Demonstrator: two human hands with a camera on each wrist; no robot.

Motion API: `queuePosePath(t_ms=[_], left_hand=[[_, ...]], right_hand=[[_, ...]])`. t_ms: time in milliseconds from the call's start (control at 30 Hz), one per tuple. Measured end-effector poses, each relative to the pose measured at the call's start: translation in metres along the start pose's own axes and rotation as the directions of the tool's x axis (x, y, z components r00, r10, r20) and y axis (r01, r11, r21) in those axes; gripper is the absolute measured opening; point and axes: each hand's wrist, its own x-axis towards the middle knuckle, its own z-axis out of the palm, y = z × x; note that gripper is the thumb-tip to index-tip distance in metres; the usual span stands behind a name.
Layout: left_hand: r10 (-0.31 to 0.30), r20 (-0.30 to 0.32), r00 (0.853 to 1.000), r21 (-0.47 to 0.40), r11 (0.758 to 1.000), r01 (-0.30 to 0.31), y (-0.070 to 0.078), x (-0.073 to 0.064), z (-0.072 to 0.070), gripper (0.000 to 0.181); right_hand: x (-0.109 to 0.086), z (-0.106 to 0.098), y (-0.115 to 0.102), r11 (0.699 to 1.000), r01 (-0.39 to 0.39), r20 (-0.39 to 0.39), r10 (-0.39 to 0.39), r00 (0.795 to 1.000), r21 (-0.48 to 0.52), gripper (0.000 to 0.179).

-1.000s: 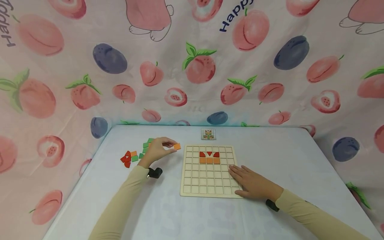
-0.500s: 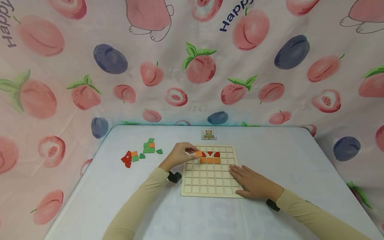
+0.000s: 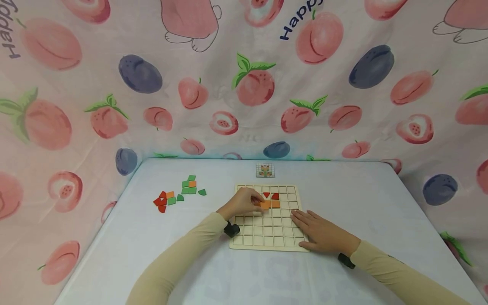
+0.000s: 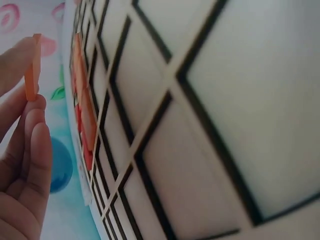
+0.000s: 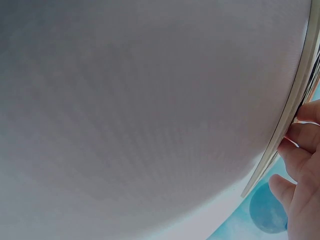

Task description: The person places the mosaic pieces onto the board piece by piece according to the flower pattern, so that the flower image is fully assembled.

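Between thumb and fingers my left hand (image 3: 244,201) pinches an orange square tile (image 4: 33,67), held a little above the wooden grid board (image 3: 263,241). In the head view the held tile (image 3: 264,205) overlaps the row of orange tiles (image 3: 275,204) set in the board. A red triangle (image 3: 266,195) and a red quarter-round tile (image 3: 275,196) sit just behind that row; the left hand hides the tiles at the row's left. My right hand (image 3: 325,233) rests with extended fingers on the board's right edge; its fingertips (image 5: 295,131) touch the rim in the right wrist view.
Left of the board lie loose green tiles (image 3: 189,190), red tiles (image 3: 162,201) and an orange tile (image 3: 170,195). A small pattern card (image 3: 265,170) lies behind the board. A fruit-print cloth (image 3: 244,84) hangs at the table's back edge.
My left hand has carried the orange tile rightward from beside the board's far left corner, then nearer over the orange row. The right hand has stayed still on the board's edge.
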Motion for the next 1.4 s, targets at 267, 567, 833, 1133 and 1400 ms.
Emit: queuePosePath(t_ms=[267, 567, 833, 1133, 1400], left_hand=[[-0.018, 0.065, 0.998, 0.076, 0.997, 0.013, 0.000, 0.007, 0.007, 0.022], [0.029, 0.093, 0.995, 0.135, 0.990, -0.042, -0.002, 0.012, 0.013, 0.021], [0.022, 0.096, 0.995, 0.146, 0.989, -0.036, 0.001, 0.012, 0.013, 0.020], [-0.013, 0.067, 0.998, 0.067, 0.998, 0.008, -0.002, 0.005, 0.008, 0.018], [-0.031, 0.057, 0.998, -0.038, 0.999, 0.033, -0.011, -0.008, -0.008, 0.024]], right_hand=[[0.000, -0.001, 0.000, 1.000, 0.003, -0.010, -0.003, 1.000, 0.003, 0.075], [0.001, 0.002, 0.000, 1.000, 0.004, -0.009, -0.004, 1.000, -0.012, 0.076], [0.001, 0.001, 0.001, 1.000, 0.007, -0.006, -0.007, 1.000, -0.017, 0.076], [0.001, 0.000, 0.000, 1.000, 0.001, -0.009, -0.001, 1.000, -0.009, 0.076], [0.000, -0.001, -0.001, 1.000, -0.006, -0.001, 0.006, 1.000, -0.003, 0.076]])
